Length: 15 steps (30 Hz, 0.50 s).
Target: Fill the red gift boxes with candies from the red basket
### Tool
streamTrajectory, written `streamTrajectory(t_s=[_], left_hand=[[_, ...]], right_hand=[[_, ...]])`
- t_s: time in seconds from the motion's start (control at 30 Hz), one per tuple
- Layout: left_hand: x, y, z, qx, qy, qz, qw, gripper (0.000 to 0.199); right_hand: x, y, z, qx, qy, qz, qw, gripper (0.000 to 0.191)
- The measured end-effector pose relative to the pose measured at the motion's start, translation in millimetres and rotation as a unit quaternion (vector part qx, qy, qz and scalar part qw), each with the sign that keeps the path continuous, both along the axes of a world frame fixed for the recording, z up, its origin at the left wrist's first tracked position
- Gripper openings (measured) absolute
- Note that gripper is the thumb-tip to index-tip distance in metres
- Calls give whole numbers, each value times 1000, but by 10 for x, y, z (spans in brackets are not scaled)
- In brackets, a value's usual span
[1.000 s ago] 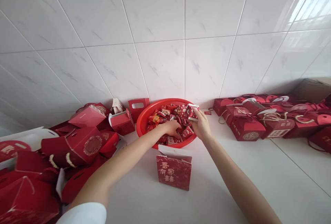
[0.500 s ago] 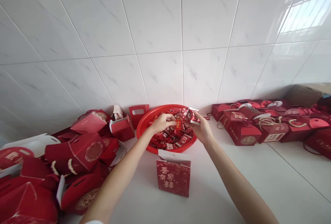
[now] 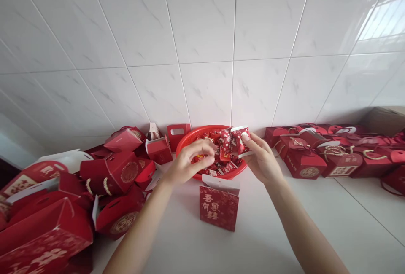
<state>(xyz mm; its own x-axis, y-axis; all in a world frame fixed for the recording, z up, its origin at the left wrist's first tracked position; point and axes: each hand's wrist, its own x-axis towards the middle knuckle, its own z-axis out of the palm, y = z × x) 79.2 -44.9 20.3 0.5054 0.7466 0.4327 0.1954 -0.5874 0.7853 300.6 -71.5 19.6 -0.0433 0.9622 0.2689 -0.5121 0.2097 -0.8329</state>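
Observation:
A red plastic basket [image 3: 190,135] full of wrapped candies [image 3: 230,167] stands against the wall. My right hand [image 3: 261,156] pinches several red and white candy packets [image 3: 239,137] over the basket's right side. Over its left part is my left hand [image 3: 190,161], fingers curled and blurred; whether something small is between them is hidden. In front of the basket, a red gift box [image 3: 219,207] with gold characters stands upright, its white top flaps open.
Red boxes [image 3: 112,173] lie in a jumbled pile on the left, some open. Closed red boxes with cord handles [image 3: 305,160] stand in rows on the right, near a brown carton [image 3: 386,120]. A tiled wall [image 3: 205,88] rises behind.
My left hand has drawn back toward me from the packets, and the red and gold packet by its fingertips no longer shows there. My right hand still holds its packets. The view has shifted left.

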Motion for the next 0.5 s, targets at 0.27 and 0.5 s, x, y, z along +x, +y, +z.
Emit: streamTrajectory(t_s=[0.27, 0.5], left_hand=[[-55, -226, -200, -35, 172, 9, 985, 24], [-27, -152, -290, -127, 130, 18, 983, 33]], right_hand=[[29, -199, 79, 40, -93, 32, 994, 32], [5, -188, 5, 83, -233, 26, 969, 30]])
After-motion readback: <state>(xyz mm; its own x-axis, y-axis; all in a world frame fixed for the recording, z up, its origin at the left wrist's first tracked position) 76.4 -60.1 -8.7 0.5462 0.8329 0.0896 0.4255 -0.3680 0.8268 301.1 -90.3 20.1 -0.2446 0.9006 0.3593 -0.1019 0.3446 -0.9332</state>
